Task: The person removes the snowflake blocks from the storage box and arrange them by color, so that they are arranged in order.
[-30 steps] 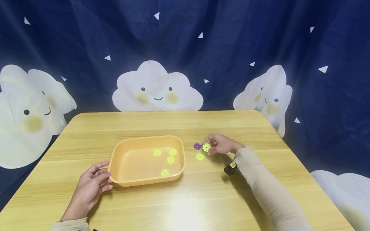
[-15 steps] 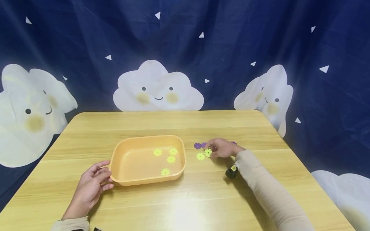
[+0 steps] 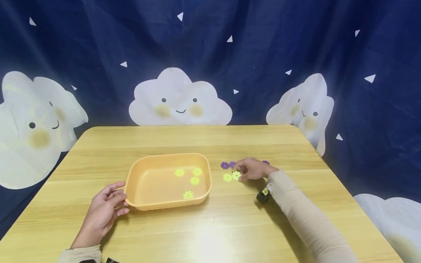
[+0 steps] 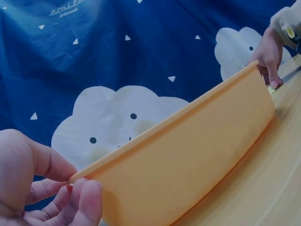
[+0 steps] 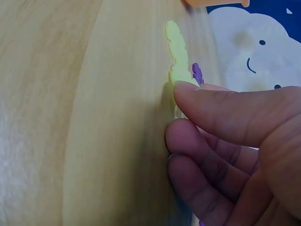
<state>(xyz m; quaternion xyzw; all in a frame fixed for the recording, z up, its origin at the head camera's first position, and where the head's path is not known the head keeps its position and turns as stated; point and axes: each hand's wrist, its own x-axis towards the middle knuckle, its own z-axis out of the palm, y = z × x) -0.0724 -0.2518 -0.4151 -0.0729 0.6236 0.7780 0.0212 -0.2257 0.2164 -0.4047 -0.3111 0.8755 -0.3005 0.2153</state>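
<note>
The right hand [image 3: 251, 168] rested on the bench [image 3: 210, 233], thumb and fingers pinching a yellow disc [image 3: 236, 175] that lay flat beside a second yellow disc [image 3: 227, 177], just right of the tray [image 3: 131, 175]. Purple discs [image 3: 225, 165] sat just behind the fingers. The left hand [image 3: 106, 208] steadied the tray's near-left corner, its fingers loosely curled against the rim. Four yellow discs [image 3: 188, 195] already lay inside. The step in hand appeared to be the pick-up of a yellow disc; the next move would call for a clean lift off the wood and a short carry left over the tray wall.
</note>
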